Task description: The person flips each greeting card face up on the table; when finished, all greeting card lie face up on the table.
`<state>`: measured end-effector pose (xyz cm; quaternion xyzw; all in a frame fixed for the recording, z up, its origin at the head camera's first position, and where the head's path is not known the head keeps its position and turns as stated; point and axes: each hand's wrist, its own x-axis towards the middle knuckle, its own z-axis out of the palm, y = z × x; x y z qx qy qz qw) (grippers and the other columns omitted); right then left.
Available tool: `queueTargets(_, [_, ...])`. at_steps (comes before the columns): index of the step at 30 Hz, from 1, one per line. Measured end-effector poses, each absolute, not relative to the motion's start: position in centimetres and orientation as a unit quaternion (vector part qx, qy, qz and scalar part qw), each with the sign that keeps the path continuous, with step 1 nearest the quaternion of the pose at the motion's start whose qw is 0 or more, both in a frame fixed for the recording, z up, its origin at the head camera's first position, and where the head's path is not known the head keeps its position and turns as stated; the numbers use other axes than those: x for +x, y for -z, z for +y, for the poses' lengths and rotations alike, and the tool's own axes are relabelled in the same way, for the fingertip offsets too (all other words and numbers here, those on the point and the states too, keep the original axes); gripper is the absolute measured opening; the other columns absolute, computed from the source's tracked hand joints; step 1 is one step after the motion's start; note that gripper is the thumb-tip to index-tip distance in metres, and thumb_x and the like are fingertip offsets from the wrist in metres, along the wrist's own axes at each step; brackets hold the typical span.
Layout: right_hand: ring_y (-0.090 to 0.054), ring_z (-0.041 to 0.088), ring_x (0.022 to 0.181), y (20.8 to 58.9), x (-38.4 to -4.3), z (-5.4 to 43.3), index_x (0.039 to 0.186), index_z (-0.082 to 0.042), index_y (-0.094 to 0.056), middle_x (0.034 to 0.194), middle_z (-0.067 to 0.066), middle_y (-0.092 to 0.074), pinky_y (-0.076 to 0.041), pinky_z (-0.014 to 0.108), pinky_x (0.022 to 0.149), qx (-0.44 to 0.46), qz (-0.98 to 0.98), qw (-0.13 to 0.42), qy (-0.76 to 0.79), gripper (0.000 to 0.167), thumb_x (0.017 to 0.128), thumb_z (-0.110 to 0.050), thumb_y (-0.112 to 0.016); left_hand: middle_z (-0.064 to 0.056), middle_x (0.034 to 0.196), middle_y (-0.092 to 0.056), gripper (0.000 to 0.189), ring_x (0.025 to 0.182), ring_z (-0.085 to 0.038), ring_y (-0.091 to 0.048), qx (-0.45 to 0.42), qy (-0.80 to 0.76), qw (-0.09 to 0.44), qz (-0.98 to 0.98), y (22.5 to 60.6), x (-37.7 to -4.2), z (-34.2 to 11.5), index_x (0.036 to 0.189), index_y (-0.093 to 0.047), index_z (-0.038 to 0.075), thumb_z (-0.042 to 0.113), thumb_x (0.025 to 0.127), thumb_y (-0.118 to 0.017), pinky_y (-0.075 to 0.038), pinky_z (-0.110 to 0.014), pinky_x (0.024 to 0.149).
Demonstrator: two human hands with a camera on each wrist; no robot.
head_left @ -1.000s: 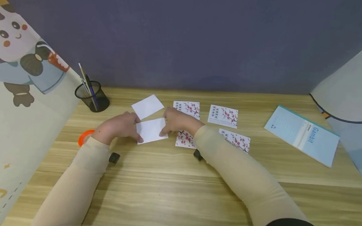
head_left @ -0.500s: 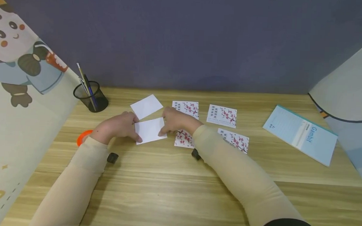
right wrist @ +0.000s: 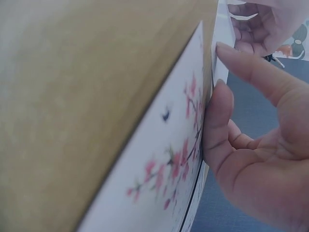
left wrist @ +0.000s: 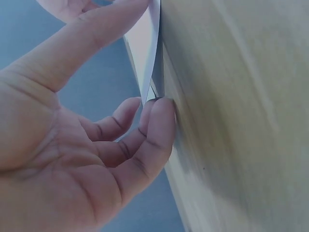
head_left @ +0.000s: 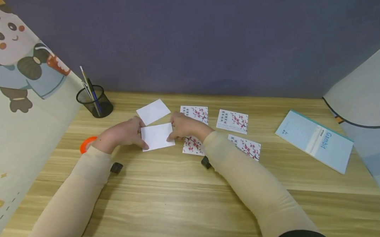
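Observation:
A blank white card (head_left: 157, 136) lies between both hands, low over the table. My left hand (head_left: 125, 131) pinches its left side, thumb on the upper face and fingertips (left wrist: 161, 113) at its far edge. At the right side, my right hand (head_left: 186, 127) holds the card between thumb and curled fingers; the thumb tip (right wrist: 226, 52) rests on the white face in the right wrist view. Just behind lies a second blank white card (head_left: 153, 112), tilted. Under and beside the right hand are two blossom-printed cards (head_left: 193, 146), partly hidden by it.
Farther right lie two more blossom cards, one at the back (head_left: 232, 121) and one nearer (head_left: 250, 148), partly covered by the right sleeve. A light-blue notebook (head_left: 316, 141) lies at the right. A black mesh pen cup (head_left: 102, 107) and an orange ring (head_left: 84, 144) are at the left.
The head view has shifted slightly, so everything sits a little farther left in it. Both hands keep their hold on the white card, with no visible movement over the table.

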<state>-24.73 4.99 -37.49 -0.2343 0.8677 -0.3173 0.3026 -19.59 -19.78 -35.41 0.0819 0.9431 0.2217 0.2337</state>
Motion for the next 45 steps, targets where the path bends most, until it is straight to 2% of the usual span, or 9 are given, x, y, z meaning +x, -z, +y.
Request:
queueTargets(8, [-0.067,0.017,0.082,37.4,-24.6,5.0,0.138,0.001,-0.043,0.137,0.018,-0.044,-0.057,0.024,0.073,-0.235,0.867,0.301,0.321,0.065,0.092,-0.02,-0.085,-0.03,0.135,-0.062,0.083,0.115,-0.033,-0.063,0.069,-0.256,0.237,0.934,35.6,-19.2,-19.9,0.141,-0.039,-0.009,0.025,0.085,-0.089,-0.052,-0.046,0.102])
queueTargets(16, [-0.069,0.02,0.085,37.5,-24.5,5.1,0.127,-0.002,-0.047,0.129,0.016,-0.046,-0.057,0.026,0.073,-0.23,0.867,0.298,0.327,0.054,0.093,-0.021,-0.085,-0.029,0.128,-0.065,0.073,0.108,-0.031,-0.065,0.074,-0.283,0.214,0.932,36.0,-19.3,-20.2,0.14,-0.038,-0.007,0.019,0.089,-0.084,-0.052,-0.039,0.095])
queueTargets(21, [-0.066,0.018,0.079,37.5,-24.0,5.1,0.12,-0.003,-0.05,0.117,0.015,-0.052,-0.057,0.027,0.069,-0.233,0.873,0.281,0.323,0.047,0.092,-0.019,-0.085,-0.027,0.126,-0.064,0.071,0.108,-0.031,-0.063,0.08,-0.288,0.206,0.932,36.2,-19.2,-20.4,0.14,-0.04,-0.007,0.018,0.09,-0.084,-0.051,-0.039,0.094])
queueTargets(31, [-0.069,0.022,0.079,36.9,-23.0,5.1,0.124,-0.005,-0.042,0.103,0.014,-0.061,-0.06,0.03,0.069,-0.202,0.875,0.271,0.347,0.05,0.096,-0.019,-0.081,-0.026,0.127,-0.059,0.062,0.113,-0.033,-0.066,0.098,-0.326,0.189,0.921,35.8,-18.9,-20.7,0.136,-0.04,-0.006,0.01,0.092,-0.079,-0.052,-0.033,0.09])
queueTargets(38, [-0.073,0.022,0.079,37.1,-22.8,4.8,0.135,-0.003,-0.035,0.107,0.013,-0.056,-0.065,0.029,0.074,-0.18,0.86,0.269,0.394,0.055,0.099,-0.012,-0.076,-0.023,0.13,-0.052,0.063,0.114,-0.031,-0.06,0.089,-0.335,0.182,0.92,35.4,-18.5,-20.9,0.143,-0.038,-0.005,0.012,0.096,-0.076,-0.048,-0.032,0.089])
queueTargets(42, [-0.072,0.022,0.076,37.1,-22.8,4.6,0.139,-0.003,-0.034,0.106,0.014,-0.059,-0.064,0.029,0.074,-0.182,0.862,0.251,0.401,0.056,0.101,-0.012,-0.073,-0.023,0.132,-0.051,0.061,0.116,-0.033,-0.063,0.087,-0.336,0.174,0.921,35.1,-18.3,-21.0,0.143,-0.037,-0.004,0.013,0.097,-0.074,-0.049,-0.031,0.088])
queueTargets(43, [-0.073,0.022,0.077,37.1,-22.8,4.6,0.139,-0.004,-0.034,0.107,0.015,-0.061,-0.064,0.029,0.073,-0.184,0.863,0.245,0.402,0.054,0.101,-0.012,-0.072,-0.024,0.132,-0.051,0.061,0.116,-0.033,-0.064,0.086,-0.337,0.172,0.922,35.1,-18.3,-21.0,0.143,-0.038,-0.004,0.013,0.097,-0.074,-0.05,-0.031,0.087])
queueTargets(45, [-0.073,0.021,0.079,36.9,-22.8,4.5,0.131,-0.001,-0.041,0.121,0.014,-0.06,-0.064,0.027,0.074,-0.19,0.866,0.232,0.4,0.043,0.102,-0.012,-0.071,-0.023,0.131,-0.053,0.058,0.113,-0.033,-0.065,0.083,-0.34,0.164,0.922,35.1,-18.4,-21.1,0.142,-0.039,-0.003,0.012,0.097,-0.073,-0.051,-0.03,0.085])
